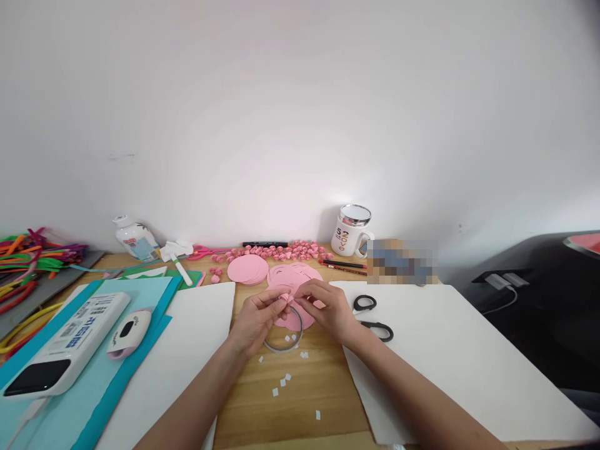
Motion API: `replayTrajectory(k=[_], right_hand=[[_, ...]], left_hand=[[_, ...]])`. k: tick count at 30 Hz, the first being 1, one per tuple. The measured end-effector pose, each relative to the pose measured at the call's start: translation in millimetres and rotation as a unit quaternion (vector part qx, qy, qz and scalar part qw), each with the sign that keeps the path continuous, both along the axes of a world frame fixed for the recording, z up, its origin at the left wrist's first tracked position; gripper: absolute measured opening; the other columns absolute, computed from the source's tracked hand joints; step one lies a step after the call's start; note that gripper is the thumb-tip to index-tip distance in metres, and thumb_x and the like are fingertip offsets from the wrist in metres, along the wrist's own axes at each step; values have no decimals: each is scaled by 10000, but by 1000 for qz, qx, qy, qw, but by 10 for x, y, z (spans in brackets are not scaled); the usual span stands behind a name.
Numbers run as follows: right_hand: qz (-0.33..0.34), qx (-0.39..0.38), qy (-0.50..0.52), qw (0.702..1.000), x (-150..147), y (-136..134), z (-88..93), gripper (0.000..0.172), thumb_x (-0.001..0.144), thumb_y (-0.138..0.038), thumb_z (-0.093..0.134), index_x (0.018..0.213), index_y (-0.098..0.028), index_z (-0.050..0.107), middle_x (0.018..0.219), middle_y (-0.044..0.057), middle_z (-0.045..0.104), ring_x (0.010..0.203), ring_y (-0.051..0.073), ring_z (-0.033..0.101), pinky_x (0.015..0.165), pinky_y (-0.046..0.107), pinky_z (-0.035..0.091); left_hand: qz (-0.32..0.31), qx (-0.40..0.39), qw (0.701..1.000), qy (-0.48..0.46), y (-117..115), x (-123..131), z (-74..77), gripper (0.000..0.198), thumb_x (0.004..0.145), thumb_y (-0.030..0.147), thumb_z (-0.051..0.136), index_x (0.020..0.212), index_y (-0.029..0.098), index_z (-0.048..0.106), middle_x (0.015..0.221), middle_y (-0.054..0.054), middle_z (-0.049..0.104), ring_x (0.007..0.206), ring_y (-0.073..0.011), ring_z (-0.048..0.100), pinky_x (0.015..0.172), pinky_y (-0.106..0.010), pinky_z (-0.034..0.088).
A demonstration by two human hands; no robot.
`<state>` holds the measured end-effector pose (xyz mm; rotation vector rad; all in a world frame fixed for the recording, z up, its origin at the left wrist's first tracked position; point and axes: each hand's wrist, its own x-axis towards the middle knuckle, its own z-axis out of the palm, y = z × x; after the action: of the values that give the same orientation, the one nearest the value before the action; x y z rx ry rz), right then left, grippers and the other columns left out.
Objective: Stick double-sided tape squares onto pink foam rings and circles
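Between the fingertips of my left hand (255,319) sits a small rolled pink paper bud (285,298). My right hand (330,307) pinches at the bud's right side, its fingers partly hiding the paper. Under both hands is a grey ring-shaped roll of tape (279,349), lying partly over pink paper circles (293,320). Another stack of pink circles (247,269) rests farther back to the left. Several finished-looking pink buds (300,250) are heaped along the wall. Tiny white squares (285,380) are scattered on the wood near me.
Black-handled scissors (379,329) lie on the right white sheet (450,362). A white mug (349,234) and pens (344,266) stand or lie behind. To the left are a power bank (77,340), a pink-and-white device (130,334), a bottle (135,239) and pipe cleaners (32,256).
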<state>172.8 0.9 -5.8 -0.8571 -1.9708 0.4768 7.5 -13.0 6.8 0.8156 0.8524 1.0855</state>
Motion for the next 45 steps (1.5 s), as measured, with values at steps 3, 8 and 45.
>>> replayTrajectory(k=[3, 8, 45], right_hand=[[-5, 8, -3, 1000, -11, -6, -3, 128, 826, -222, 459, 761, -188, 564, 748, 44, 602, 658, 124, 532, 563, 234, 447], [-1, 8, -5, 1000, -42, -18, -27, 110, 822, -216, 452, 773, -188, 547, 732, 38, 574, 635, 118, 516, 544, 227, 445], [26, -48, 32, 998, -67, -55, -25, 146, 779, -168, 496, 892, -203, 583, 908, 58, 544, 681, 107, 551, 553, 215, 481]], left_hand=[[-8, 8, 1000, 20, -15, 10, 2, 256, 584, 195, 730, 830, 128, 699, 636, -28, 624, 591, -97, 520, 572, -225, 392], [-37, 40, 997, 57, -34, 14, -15, 215, 636, 216, 689, 831, 125, 697, 623, -24, 602, 599, -106, 506, 579, -228, 388], [-10, 26, 997, 76, -25, 6, -23, 219, 650, 282, 674, 796, 119, 682, 601, -35, 634, 570, -118, 556, 551, -228, 432]])
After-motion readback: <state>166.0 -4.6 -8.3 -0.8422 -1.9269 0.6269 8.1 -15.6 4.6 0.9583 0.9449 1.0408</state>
